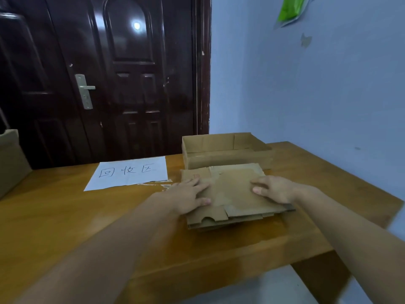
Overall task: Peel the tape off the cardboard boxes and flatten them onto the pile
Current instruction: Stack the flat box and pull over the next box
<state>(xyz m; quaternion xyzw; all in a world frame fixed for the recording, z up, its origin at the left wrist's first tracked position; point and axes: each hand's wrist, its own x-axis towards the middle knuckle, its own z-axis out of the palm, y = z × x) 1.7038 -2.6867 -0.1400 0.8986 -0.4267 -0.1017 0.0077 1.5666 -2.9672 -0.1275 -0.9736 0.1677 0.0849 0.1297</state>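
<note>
A flattened brown cardboard box lies on top of a low pile of flat cardboard on the wooden table. My left hand presses flat on its left side with straight fingers. My right hand rests on its right side, fingers pointing left and lightly bent over the sheet. Behind the pile stands an open, shallow cardboard box with its flaps up. A strip of torn tape lies on the table just left of the pile.
A white paper sheet with handwritten characters lies at the table's far middle. Another cardboard box stands at the left edge. A dark door is behind the table; a blue wall runs along the right.
</note>
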